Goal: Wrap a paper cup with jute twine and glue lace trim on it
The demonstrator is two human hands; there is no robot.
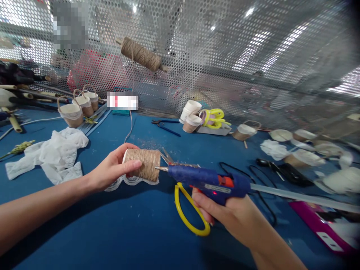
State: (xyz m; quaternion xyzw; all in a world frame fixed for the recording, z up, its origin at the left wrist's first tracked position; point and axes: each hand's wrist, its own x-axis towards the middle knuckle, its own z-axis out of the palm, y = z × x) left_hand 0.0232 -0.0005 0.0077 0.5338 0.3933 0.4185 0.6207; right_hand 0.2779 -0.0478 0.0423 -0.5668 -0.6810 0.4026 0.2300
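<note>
In my left hand [120,165] is a small cup wrapped in brown twine [147,165], lying on its side with the thumb pressed on the wrapping. White lace [131,180] shows along its lower edge. My right hand [222,212] grips a blue hot glue gun [202,180], a small red light glowing on its body and a long glue stick out of its back. The metal nozzle is right at the end of the twine wrapping; whether it touches, I cannot tell. Yellow-handled scissors [178,210] lie on the table beneath the gun, partly hidden by it.
A twine roll [140,54] hangs on the mesh, its strand running down behind the cup. White lace fabric [56,150] lies left. Small twine-handled baskets [71,114], pliers [167,125] and yellow scissors [215,118] sit farther back. A magenta power strip [317,225] lies right.
</note>
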